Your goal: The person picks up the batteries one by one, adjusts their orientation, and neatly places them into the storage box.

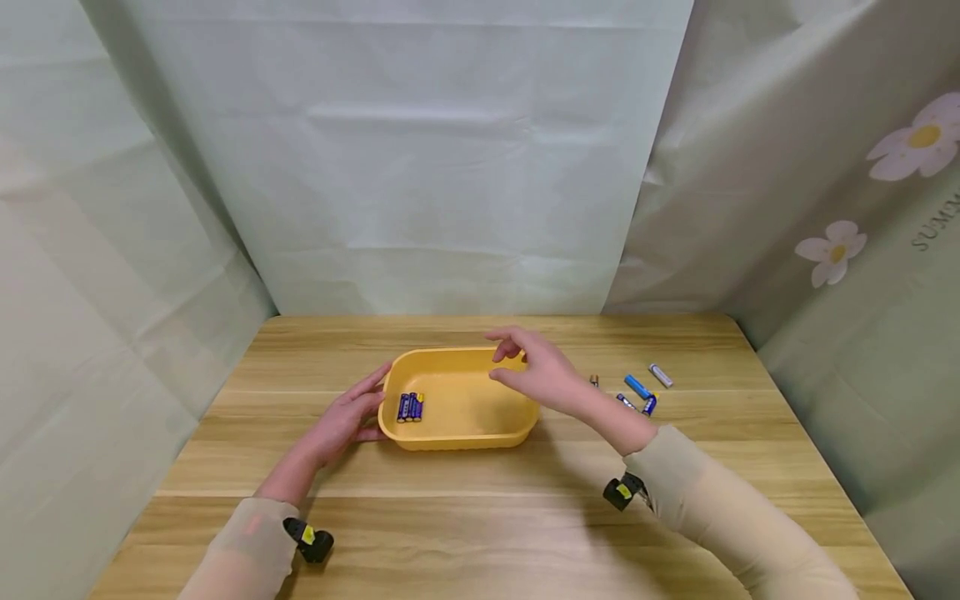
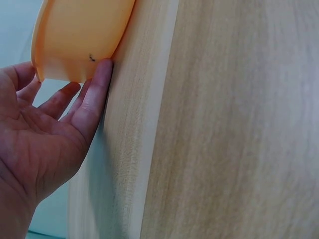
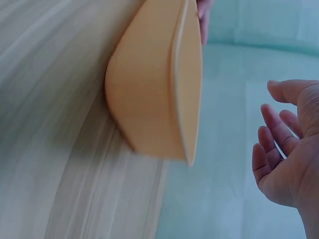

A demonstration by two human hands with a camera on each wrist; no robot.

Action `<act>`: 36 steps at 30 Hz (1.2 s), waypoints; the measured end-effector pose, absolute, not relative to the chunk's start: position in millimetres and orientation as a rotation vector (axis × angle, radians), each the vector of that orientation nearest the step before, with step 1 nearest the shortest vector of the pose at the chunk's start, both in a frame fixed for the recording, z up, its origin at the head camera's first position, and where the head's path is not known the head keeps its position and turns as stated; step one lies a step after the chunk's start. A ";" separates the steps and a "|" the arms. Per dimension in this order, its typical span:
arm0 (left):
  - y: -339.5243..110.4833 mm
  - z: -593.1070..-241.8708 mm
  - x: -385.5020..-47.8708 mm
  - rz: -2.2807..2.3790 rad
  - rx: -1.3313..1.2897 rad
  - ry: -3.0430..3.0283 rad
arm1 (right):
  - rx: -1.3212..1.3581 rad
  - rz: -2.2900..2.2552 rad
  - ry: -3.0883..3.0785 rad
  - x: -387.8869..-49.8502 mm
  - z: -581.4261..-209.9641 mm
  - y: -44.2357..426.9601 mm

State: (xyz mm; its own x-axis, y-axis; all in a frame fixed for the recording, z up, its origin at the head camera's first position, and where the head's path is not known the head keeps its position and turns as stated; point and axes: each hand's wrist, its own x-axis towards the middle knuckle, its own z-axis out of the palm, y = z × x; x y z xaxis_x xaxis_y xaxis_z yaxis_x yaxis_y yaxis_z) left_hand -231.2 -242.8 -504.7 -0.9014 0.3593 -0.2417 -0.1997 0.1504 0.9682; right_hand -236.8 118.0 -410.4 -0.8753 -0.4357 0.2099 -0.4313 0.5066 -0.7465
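Note:
A yellow tray stands on the wooden table, with several dark blue batteries side by side at its left end. The left hand rests against the tray's left end; in the left wrist view the fingertips of that hand touch the tray's outer wall. Above the tray's right end is the right hand, fingers loosely bent and apart, holding nothing. In the right wrist view this hand is clear of the tray.
Right of the tray, several loose batteries lie on the table, among them a light blue one and a whitish one. One more battery shows just beyond the right forearm. Pale curtains hang behind and at both sides.

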 end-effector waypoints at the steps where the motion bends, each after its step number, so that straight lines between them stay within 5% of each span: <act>1: -242.5 -504.4 -231.3 1.801 0.149 2.013 | -0.761 -1.363 2.729 -236.9 -410.6 124.3; 36: -241.1 -503.0 -232.2 1.806 0.123 2.005 | -0.287 -1.416 2.915 -245.2 -436.6 327.3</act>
State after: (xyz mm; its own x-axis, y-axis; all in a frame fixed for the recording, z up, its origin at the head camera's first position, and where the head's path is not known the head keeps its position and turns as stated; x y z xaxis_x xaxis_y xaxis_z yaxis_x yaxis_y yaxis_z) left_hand -232.2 -241.1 -503.0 -0.9008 0.3493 -0.2581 -0.2202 0.1449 0.9646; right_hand -245.2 327.3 -436.6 -0.9782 -0.1089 0.1769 -0.2063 0.6067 -0.7677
